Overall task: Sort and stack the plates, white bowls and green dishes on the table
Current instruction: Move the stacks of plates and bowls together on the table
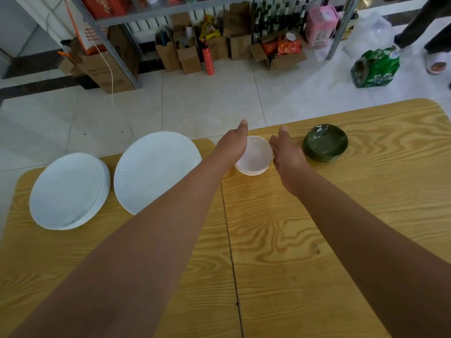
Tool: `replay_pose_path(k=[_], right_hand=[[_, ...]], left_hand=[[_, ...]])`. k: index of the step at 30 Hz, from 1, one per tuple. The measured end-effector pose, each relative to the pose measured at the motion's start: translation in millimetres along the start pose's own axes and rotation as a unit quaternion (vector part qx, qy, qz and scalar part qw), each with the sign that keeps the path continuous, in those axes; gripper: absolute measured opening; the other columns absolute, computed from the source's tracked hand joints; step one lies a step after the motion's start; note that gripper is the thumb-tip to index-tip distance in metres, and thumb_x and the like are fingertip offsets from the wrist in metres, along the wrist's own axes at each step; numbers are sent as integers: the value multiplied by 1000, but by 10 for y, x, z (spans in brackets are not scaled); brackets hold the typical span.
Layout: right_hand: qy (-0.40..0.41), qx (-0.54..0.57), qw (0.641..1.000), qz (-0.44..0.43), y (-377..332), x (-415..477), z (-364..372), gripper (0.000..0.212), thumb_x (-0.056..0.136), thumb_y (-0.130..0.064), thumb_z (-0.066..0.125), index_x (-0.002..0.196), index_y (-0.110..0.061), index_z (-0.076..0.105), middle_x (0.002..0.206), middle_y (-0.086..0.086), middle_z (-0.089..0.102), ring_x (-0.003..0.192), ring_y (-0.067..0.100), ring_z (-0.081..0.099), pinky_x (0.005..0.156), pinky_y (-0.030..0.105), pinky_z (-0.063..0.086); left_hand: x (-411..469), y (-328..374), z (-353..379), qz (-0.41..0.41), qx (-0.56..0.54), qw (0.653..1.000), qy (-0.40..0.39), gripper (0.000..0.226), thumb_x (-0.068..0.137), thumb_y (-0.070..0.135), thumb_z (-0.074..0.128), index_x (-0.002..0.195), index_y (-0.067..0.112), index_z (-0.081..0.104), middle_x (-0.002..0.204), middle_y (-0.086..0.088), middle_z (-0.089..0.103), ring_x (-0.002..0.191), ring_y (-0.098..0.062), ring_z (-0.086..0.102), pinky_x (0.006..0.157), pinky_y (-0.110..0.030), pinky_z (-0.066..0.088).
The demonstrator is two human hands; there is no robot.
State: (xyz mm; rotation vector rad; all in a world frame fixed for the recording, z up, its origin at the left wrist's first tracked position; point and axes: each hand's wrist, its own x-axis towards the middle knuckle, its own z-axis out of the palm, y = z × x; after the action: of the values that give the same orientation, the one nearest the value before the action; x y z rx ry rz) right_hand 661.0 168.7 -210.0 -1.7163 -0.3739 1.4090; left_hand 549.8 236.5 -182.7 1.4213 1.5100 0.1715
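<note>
A stack of white bowls (pixel 257 156) stands near the table's far edge, between my two hands. My left hand (pixel 233 142) lies along its left side with fingers straight, touching or almost touching the rim. My right hand (pixel 288 154) is just right of the bowls, fingers straight, a small gap showing. Right of that hand sits a stack of dark green dishes (pixel 325 142). On the left, a stack of several white plates (pixel 69 191) lies flat. A large white plate (pixel 156 169) beside it is partly covered by my left forearm.
The wooden table (pixel 292 240) has a seam running down its middle. Beyond its far edge is tiled floor with cardboard boxes (pixel 188 54), a metal shelf, a green pack of bottles (pixel 375 68) and a person's leg at the top right.
</note>
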Motion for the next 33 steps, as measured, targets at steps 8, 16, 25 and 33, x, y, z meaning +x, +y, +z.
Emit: replay_pose_path(k=[8,16,25,33], right_hand=[[-2,-39,999,18,54,30,-1,91,75,-83,29,130,-16,58,127,6,57,119,24,51,107,41,36],[-21,45,999,21,74,26,-62,63,101,-57,26,129,-9,56,112,10,62,91,16,58,78,25,45],[-20,69,996,43,22,-93,-37,76,100,-59,30,145,2,38,150,16,44,135,28,46,112,39,37],[0,103,994,-24,-501,-305,-566,71,101,-56,32,149,-3,37,155,8,38,145,20,34,121,38,25]], left_hand=[[18,23,4,-28,-29,999,-3,67,103,52,15,144,9,46,147,-14,47,133,-31,44,106,-42,34],[-70,-386,211,-113,-322,939,51,64,98,58,29,138,12,49,131,-10,57,119,-28,54,108,-48,42],[-151,-323,189,-115,-338,930,90,60,101,53,27,139,13,48,135,-8,55,117,-25,53,102,-37,40],[-430,373,380,-10,-294,949,115,56,103,50,23,151,22,35,157,-1,34,143,-24,32,119,-42,23]])
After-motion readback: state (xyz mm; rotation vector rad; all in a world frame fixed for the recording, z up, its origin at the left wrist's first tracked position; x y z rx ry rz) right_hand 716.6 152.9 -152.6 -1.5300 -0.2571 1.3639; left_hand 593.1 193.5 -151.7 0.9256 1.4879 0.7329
